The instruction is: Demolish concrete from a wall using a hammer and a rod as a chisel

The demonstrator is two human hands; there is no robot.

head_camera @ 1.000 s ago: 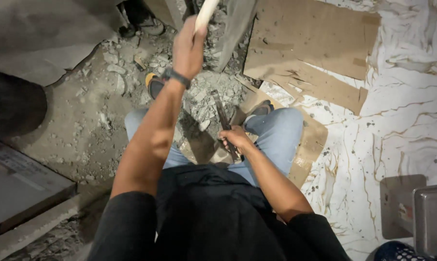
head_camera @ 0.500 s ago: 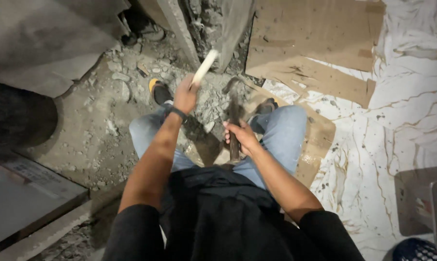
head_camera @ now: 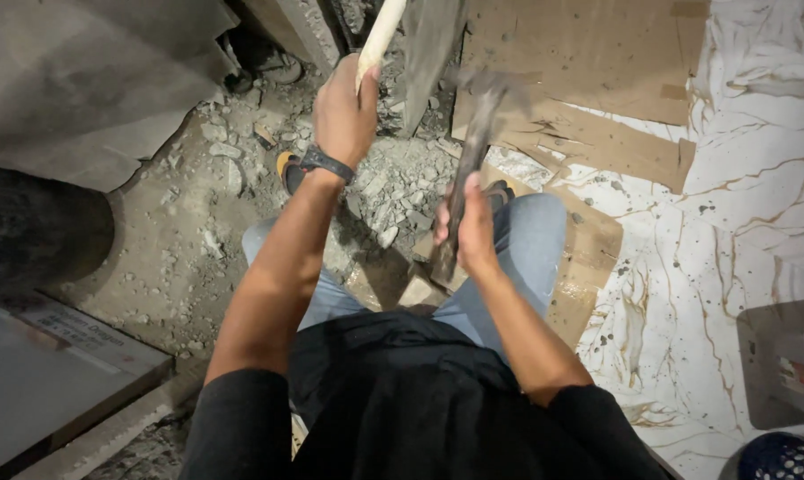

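My left hand (head_camera: 341,114), with a dark wristband, is closed round a pale wooden handle (head_camera: 381,34) that runs up out of the top of the frame; its head is out of view. A long dark metal bar (head_camera: 473,151) is gripped in my right hand (head_camera: 467,229), and its blurred upper end points at the broken base of a grey wall (head_camera: 429,44). Between my knees lies grey concrete rubble (head_camera: 393,188). I crouch in blue jeans and sandals.
Torn brown cardboard (head_camera: 598,71) covers part of a white, gold-veined marble floor (head_camera: 740,213) on the right. A grey slab (head_camera: 73,80) leans at upper left, a flat grey box (head_camera: 37,382) lies at lower left, and a blue basket (head_camera: 780,458) sits in the bottom right corner.
My left hand dropped with the wooden handle, then rose again. My right hand has lifted the metal bar so that it stands steeper and higher.
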